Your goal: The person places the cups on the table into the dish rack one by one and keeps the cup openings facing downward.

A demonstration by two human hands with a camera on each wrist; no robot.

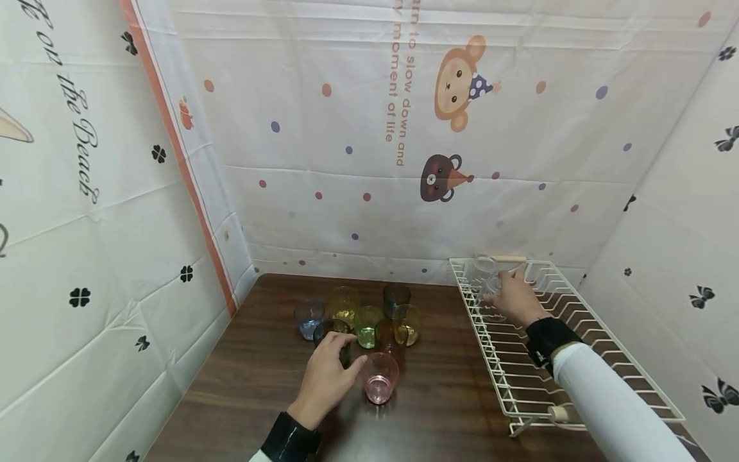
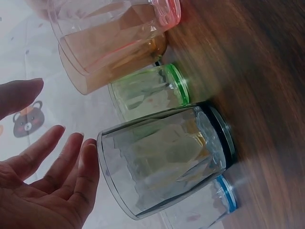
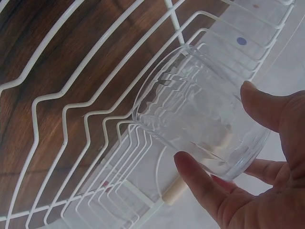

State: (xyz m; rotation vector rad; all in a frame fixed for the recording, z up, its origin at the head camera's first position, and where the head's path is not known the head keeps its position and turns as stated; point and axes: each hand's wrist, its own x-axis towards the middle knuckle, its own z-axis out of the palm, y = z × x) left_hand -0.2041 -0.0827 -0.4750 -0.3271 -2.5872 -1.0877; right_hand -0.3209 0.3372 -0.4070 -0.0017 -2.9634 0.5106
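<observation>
Head view: right hand (image 1: 516, 296) grips clear glass (image 1: 484, 277) over rack (image 1: 583, 305).

My head view looks down over the whole bench (image 1: 260, 398); my wrist views sit close — left on the glasses (image 2: 167, 157), right on the rack (image 3: 62, 109).

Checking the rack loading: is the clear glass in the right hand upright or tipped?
Tipped: the clear glass lies sideways in the right hand, rim toward the wire rack.

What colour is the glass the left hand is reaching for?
Dark grey glass, black-rimmed; clearest in the left wrist view.
</observation>
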